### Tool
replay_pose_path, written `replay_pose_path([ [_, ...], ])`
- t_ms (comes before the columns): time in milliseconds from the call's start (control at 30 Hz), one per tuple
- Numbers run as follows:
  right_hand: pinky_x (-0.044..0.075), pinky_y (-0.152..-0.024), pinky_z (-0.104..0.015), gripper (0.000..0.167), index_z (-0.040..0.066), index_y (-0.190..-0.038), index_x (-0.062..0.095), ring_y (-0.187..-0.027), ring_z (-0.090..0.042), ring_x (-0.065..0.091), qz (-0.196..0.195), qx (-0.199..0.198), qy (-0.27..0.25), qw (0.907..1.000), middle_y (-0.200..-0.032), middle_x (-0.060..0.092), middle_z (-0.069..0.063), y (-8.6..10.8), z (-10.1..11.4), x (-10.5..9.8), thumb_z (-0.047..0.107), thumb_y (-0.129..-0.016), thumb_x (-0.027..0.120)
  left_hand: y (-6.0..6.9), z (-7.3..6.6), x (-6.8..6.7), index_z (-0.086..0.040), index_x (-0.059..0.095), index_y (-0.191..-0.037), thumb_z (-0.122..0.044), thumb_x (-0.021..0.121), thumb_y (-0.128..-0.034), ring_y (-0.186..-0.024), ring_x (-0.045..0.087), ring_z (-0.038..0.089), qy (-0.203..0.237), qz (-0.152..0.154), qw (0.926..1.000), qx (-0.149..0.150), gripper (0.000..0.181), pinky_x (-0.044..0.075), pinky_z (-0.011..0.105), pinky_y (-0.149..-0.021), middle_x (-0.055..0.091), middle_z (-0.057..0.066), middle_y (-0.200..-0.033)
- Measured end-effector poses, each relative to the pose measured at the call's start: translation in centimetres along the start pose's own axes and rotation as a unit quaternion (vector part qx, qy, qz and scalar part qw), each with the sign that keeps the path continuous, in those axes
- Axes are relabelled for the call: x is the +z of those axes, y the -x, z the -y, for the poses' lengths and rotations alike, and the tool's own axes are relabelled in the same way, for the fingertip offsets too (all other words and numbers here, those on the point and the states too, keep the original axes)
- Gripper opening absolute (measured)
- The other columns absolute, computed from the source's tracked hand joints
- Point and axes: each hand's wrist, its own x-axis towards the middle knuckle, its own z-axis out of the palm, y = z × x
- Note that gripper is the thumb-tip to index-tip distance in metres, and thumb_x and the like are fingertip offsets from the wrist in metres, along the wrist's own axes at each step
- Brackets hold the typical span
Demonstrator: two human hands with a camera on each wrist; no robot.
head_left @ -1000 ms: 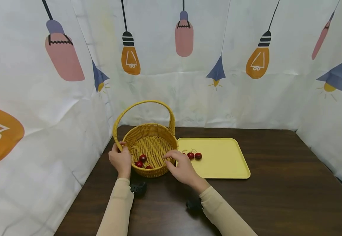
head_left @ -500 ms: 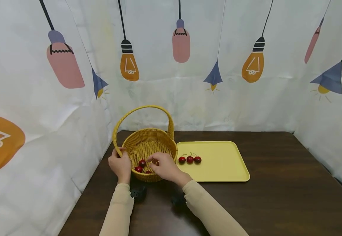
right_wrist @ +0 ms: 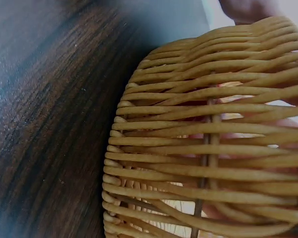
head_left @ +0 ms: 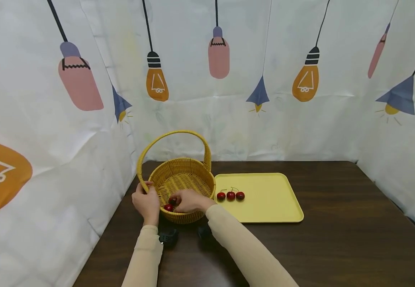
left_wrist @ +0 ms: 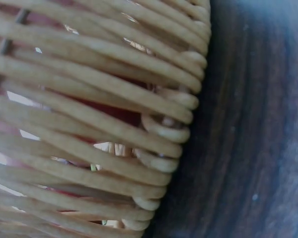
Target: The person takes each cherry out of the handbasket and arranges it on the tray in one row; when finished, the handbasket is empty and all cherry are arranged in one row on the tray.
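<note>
A yellow wicker basket (head_left: 182,164) with a tall arched handle stands on the table. My left hand (head_left: 147,205) grips it at the left foot of the handle. Inside the basket, my right hand (head_left: 189,200) has its finger and thumb curled about a dark red cherry (head_left: 173,201). Another cherry (head_left: 168,208) lies just to the left, against the near wall. In the left wrist view, woven basket wall (left_wrist: 89,114) fills most of the picture, with red showing through gaps. The right wrist view also faces the basket's outer wall (right_wrist: 188,129); the right fingers are largely hidden behind it.
A yellow tray (head_left: 265,199) lies right of the basket, close to its side. Three cherries (head_left: 230,195) sit in a row at its left end, some with stems. The dark wooden table (head_left: 336,223) meets a white printed curtain (head_left: 200,111) behind and at both sides.
My right hand has moved left and down from the basket's right rim to the cherries inside, and its fingers have closed in. The left hand keeps its grip. The head view has tilted slightly.
</note>
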Motion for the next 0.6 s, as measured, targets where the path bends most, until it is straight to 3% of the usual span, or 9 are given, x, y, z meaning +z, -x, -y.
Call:
replay_pose_path([
  [167, 0.048, -0.083, -0.021, 0.041, 0.012, -0.129, 0.064, -0.094, -0.006, 0.063, 0.033, -0.017, -0.004, 0.9993, -0.107, 0.07, 0.001, -0.44, -0.19, 0.08, 0.014, -0.088, 0.067, 0.02, -0.32, -0.08, -0.002, 0.069, -0.091, -0.008, 0.056, -0.0908, -0.063, 0.046, 0.027, 0.01, -0.002, 0.9999, 0.006, 0.014, 0.033, 0.035, -0.062, 0.055, 0.014, -0.073],
  [433, 0.048, -0.083, -0.021, 0.036, 0.012, -0.124, 0.067, -0.093, -0.006, 0.063, 0.042, -0.015, -0.011, 0.999, -0.108, 0.07, 0.0, -0.51, 0.13, -0.08, 0.015, -0.089, 0.066, 0.12, -0.64, -0.1, -0.002, 0.068, -0.092, -0.008, 0.056, -0.0911, -0.066, 0.045, 0.028, 0.02, 0.005, 0.9998, 0.0, 0.014, 0.031, 0.037, -0.064, 0.052, 0.014, -0.078],
  [600, 0.048, -0.079, -0.021, 0.028, 0.012, -0.114, 0.071, -0.087, -0.005, 0.061, 0.04, -0.003, -0.014, 0.9991, -0.099, 0.069, 0.004, -0.67, 0.12, 0.26, 0.01, -0.087, 0.067, 0.3, -0.46, -0.28, -0.002, 0.068, -0.093, -0.008, 0.055, -0.0913, -0.07, 0.043, 0.027, 0.027, 0.009, 0.9996, -0.003, 0.014, 0.03, 0.037, -0.065, 0.049, 0.014, -0.082],
])
